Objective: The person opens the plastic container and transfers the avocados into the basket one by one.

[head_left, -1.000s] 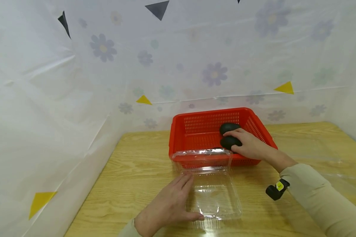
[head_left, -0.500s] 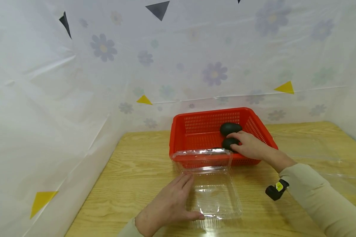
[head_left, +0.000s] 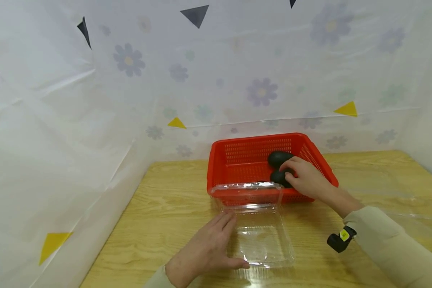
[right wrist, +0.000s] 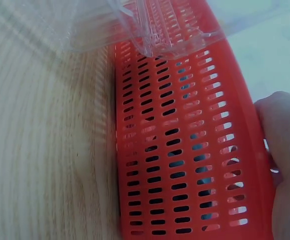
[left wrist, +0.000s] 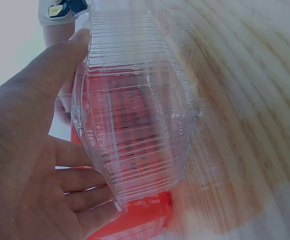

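Note:
A red perforated basket (head_left: 217,160) stands at the back of the table. Inside it, dark oval fruits that look like avocados lie towards the right. My right hand (head_left: 307,178) reaches over the basket's front wall, its fingers and thumb curled on the front avocado (head_left: 278,177); a rear avocado (head_left: 278,159) lies just behind. Before the basket sits a clear plastic clamshell container (head_left: 263,242) with its lid (head_left: 246,194) raised against the basket. My left hand (head_left: 207,250) rests along its left side, thumb at the near corner, fingers extended to its rim (left wrist: 84,107).
Part of another dark thing (head_left: 262,183) shows behind the lid, inside the basket. Clear plastic sheeting (head_left: 378,180) lies on the table's right side. A wood-grain tabletop (head_left: 158,200) stretches left of the container. Pale flowered sheeting (head_left: 216,72) hangs behind.
The front avocado has shifted slightly right, and my right hand's fingers have curled further over it, away from the rear one. My left hand and the container hold their places.

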The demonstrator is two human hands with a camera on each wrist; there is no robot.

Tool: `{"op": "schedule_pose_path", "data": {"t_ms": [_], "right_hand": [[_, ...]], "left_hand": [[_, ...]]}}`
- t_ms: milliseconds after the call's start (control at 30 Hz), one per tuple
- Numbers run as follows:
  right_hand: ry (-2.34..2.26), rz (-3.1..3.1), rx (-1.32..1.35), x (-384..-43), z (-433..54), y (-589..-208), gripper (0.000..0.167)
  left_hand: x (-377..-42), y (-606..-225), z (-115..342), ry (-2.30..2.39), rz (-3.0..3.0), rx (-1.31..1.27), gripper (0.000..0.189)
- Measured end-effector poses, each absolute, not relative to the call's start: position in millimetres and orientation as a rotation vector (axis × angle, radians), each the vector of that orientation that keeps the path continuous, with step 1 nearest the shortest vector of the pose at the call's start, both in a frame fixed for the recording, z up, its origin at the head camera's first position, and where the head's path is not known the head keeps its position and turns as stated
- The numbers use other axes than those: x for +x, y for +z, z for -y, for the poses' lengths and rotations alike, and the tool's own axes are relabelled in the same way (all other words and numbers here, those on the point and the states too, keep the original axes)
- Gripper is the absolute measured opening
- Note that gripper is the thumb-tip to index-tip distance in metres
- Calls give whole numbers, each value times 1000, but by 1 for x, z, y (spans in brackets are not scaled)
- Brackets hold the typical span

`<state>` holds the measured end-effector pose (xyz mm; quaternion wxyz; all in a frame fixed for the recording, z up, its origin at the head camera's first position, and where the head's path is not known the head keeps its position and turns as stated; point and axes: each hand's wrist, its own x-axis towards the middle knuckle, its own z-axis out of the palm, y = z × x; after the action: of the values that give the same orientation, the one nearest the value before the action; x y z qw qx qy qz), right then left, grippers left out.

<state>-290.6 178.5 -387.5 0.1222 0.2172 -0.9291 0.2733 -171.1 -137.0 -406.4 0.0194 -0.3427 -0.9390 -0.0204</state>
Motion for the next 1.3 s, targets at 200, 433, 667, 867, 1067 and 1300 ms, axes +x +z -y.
{"op": "schedule_pose_path", "data": {"t_ms": [200, 433, 667, 867, 1067, 1300], "right_hand": [[826, 2517, 735, -269, -180, -386, 19], [845, 2325, 857, -227, -180, -379, 34], [767, 2300, 911, -193, -173, -376, 41], [728, 2306, 962, -174, -166, -380, 49], [574, 2313, 1044, -165, -156, -394, 45], [453, 2677, 1131, -161, -148, -421, 85]], "left_hand": [[-171, -408, 135, -70, 2914, -1067, 108], [-174, -408, 133, -70, 2892, -1074, 107], [-177, -408, 132, -80, 2902, -1077, 107], [-179, -409, 132, -83, 2893, -1080, 106], [-179, -410, 132, -81, 2881, -1080, 107], [-179, -411, 133, -65, 2769, -1116, 106]]}}
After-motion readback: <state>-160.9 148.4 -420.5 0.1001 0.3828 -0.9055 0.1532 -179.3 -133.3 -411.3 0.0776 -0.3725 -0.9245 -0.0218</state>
